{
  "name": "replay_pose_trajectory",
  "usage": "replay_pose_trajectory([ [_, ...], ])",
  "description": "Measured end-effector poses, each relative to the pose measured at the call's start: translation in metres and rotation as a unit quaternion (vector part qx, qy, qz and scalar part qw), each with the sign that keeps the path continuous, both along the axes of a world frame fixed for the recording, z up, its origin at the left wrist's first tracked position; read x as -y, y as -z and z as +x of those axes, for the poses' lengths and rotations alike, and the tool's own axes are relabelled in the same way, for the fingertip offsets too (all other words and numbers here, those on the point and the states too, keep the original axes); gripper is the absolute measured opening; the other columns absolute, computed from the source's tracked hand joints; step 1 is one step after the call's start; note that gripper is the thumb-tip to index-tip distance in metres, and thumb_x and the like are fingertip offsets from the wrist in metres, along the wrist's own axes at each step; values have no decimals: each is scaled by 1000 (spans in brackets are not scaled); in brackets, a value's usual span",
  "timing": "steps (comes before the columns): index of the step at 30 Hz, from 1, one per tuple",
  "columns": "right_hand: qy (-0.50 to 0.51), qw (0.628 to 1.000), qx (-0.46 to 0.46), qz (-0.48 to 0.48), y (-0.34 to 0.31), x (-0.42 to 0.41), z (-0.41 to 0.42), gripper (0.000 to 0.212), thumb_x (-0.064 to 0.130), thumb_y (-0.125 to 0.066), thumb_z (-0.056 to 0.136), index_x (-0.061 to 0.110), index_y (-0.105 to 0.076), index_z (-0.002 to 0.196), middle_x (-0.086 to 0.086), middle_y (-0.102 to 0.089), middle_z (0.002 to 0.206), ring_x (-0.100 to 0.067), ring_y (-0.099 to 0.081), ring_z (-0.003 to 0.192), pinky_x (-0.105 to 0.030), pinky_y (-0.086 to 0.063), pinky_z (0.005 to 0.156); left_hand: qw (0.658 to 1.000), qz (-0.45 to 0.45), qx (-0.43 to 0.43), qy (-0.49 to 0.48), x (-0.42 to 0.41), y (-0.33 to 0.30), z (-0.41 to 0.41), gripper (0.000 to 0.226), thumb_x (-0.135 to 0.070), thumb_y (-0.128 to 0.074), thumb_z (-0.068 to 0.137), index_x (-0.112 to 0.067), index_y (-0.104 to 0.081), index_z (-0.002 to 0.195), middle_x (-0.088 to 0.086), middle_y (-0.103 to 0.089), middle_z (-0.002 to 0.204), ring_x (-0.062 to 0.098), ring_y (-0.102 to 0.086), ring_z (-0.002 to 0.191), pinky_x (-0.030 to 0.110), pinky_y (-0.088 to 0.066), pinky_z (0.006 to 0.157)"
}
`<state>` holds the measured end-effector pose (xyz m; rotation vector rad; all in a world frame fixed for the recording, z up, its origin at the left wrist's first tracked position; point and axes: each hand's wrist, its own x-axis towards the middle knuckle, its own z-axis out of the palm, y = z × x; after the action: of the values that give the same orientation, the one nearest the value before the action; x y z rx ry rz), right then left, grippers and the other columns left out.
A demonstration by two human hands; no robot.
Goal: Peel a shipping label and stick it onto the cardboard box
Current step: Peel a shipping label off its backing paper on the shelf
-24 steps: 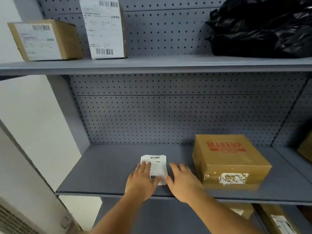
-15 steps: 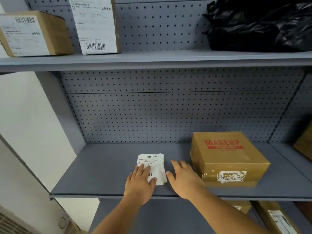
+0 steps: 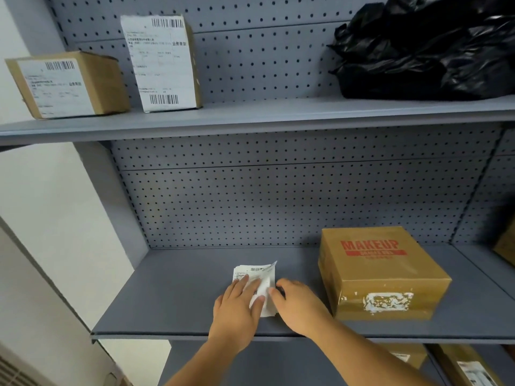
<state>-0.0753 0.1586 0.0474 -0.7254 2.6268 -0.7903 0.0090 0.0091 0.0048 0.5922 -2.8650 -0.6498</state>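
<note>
The labels point(image 3: 254, 285) lie on the shelf point(image 3: 172, 296), long axis near-to-far, left of the box point(image 3: 379, 274). Left hand point(image 3: 237, 307) presses flat on them; right hand point(image 3: 298, 305) pinches their right edge, far corner lifting.

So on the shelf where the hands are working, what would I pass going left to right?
Left hand → stack of labels → right hand → cardboard box.
</note>
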Motion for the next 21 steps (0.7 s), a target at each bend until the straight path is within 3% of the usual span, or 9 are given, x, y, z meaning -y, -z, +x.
replay_pose_trajectory([
  [2,20,992,98,-80,-5,4,4,38,50,-40,102,22,-65,107,0,-70,105,-16,-64,92,-32,-49,77,1000,5,-13,18,-8,-10,0,51,-53,-29,107,-45,-28,158,-18,-20,169,10,-13,157,34,-13,124],
  [5,60,937,252,-233,-17,7,10,33,46,-48,103,24,-72,109,5,-77,100,-12,-71,95,-30,-56,86,999,-8,-28,29,-20,-22,0,51,-50,-29,108,-44,-26,159,-20,-20,169,8,-14,156,31,-13,122],
  [7,85,902,299,-300,-22,7,12,26,39,-53,103,25,-74,108,7,-80,90,-12,-74,88,-32,-60,81,999,1,-41,32,-24,-27,-1,53,-50,-31,107,-44,-24,159,-22,-19,168,6,-14,156,32,-15,123],
  [11,121,869,323,-355,-29,4,15,21,22,-55,104,20,-73,115,-3,-81,96,-18,-76,81,-28,-57,61,997,35,-64,32,-27,-33,0,56,-53,-40,103,-49,-25,157,-24,-19,167,5,-18,154,36,-19,123],
  [15,153,865,307,-367,-32,1,13,23,19,-55,104,20,-71,120,-1,-80,106,-21,-77,94,-39,-65,77,996,52,-69,20,-26,-41,4,56,-50,-42,103,-43,-27,158,-23,-22,165,8,-25,150,35,-22,120],
  [18,162,866,299,-368,-34,-4,13,24,18,-55,104,21,-69,123,-1,-78,111,-22,-73,100,-47,-63,87,993,75,-90,-9,-25,-44,9,51,-43,-44,104,-37,-35,154,-20,-36,156,9,-41,137,33,-31,114],
  [21,167,861,293,-380,-38,-7,13,22,16,-54,104,21,-68,121,-1,-75,116,-22,-71,102,-43,-64,83,974,193,-104,-56,-23,-46,13,43,-37,-50,102,-37,-46,145,-19,-53,136,6,-59,116,34,-50,102],
])
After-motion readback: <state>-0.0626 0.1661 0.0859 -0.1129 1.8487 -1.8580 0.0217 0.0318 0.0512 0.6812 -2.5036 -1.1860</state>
